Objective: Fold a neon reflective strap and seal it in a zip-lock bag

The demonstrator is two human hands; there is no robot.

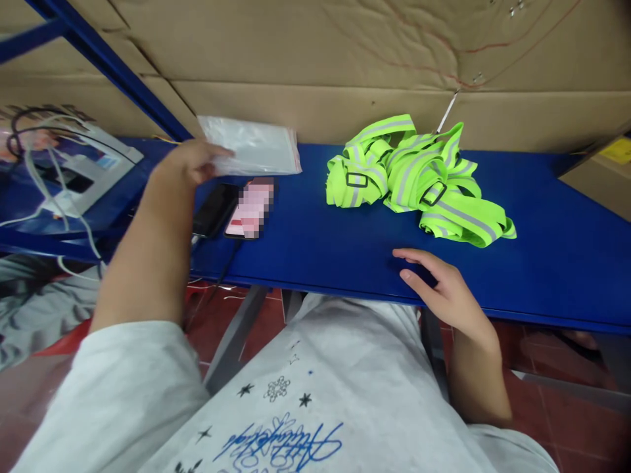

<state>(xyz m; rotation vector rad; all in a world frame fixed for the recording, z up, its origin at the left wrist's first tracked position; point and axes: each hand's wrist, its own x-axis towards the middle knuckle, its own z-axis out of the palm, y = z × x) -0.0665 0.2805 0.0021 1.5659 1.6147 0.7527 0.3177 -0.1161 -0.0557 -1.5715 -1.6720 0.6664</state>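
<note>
My left hand (200, 161) pinches the left end of a stack of clear plastic bags (261, 148) at the back of the blue table. Just above the table's front edge, my right hand (438, 282) is held with thumb and fingers apart and nothing in it. Beyond that hand lies a heap of neon-yellow reflective straps (444, 177), each with a grey stripe; black buckles show on some. Below the bags are a dark phone (214, 210) and a second phone with a lit pink screen (251, 207), neither touched by a hand.
A white power strip (101, 167) with tangled cables is on the left, beyond a blue metal post (118, 72). Cardboard (305, 52) lines the back of the blue table (315, 256). A cardboard box (601, 171) stands at the right. Another person's grey-clad leg (44, 309) shows at lower left.
</note>
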